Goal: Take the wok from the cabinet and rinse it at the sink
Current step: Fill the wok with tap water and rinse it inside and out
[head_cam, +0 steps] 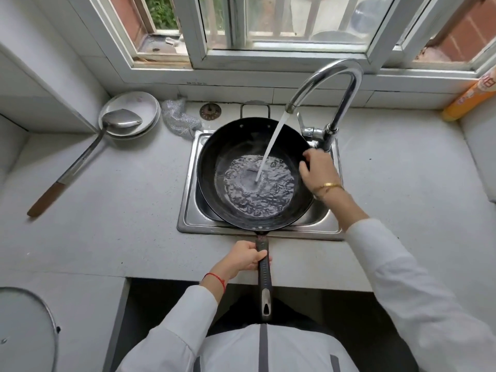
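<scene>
**Wok under running water at the sink**

Nearest the camera, at 6 o'clock, is the person's white jacket (265,350). Above it the left hand (248,257) is closed around the wok's long dark handle (264,275), which runs out over the front edge of the grey surface (112,210). The wok (230,146) sits in the steel sink (188,216) at centre, filling most of the basin. The right hand (318,170), at 3 o'clock of the wok, rests with spread fingers on its rim, not clasping it. A stream of water (271,146) falls from the curved faucet (338,84) at 1 o'clock, pooling and bubbling in the wok.

At 10 o'clock, stacked white plates (146,103) carry a metal ladle (120,122) with a wooden grip; a steel scourer (177,116) lies just beside them. A glass lid (26,331) lies at 8 o'clock. At 2 o'clock leans an orange roll (467,98); its printing is too blurred to read.
</scene>
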Available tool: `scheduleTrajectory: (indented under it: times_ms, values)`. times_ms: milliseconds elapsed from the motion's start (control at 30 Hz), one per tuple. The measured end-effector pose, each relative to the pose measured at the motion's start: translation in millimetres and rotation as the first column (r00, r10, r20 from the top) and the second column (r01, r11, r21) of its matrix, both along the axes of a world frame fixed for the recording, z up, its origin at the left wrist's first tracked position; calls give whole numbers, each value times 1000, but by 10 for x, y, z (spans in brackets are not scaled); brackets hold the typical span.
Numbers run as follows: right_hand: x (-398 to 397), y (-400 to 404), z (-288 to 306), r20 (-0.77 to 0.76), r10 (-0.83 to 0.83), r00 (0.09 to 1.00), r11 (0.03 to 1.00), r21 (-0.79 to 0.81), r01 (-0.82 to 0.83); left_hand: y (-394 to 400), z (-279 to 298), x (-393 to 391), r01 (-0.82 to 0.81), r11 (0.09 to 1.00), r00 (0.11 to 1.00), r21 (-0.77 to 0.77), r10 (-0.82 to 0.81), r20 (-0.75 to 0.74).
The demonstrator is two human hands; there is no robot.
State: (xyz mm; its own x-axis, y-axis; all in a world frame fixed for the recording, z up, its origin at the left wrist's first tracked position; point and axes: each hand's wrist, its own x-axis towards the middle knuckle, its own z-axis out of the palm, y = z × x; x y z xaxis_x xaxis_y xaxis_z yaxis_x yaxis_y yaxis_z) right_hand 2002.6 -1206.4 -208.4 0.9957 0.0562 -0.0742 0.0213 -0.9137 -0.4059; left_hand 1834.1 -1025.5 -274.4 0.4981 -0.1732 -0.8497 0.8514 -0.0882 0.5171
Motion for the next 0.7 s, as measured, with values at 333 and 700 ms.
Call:
scheduleTrajectory:
  times_ms: [333,700]
  values:
    - [1040,23,-127,-46,267,963,852,-455,-258,1,10,31,-30,999,999,-13,29,-43]
    - [1142,-6,-93,-55,272,961,790,-557,-256,-20,18,59,-63,998,996,-20,61,-72]
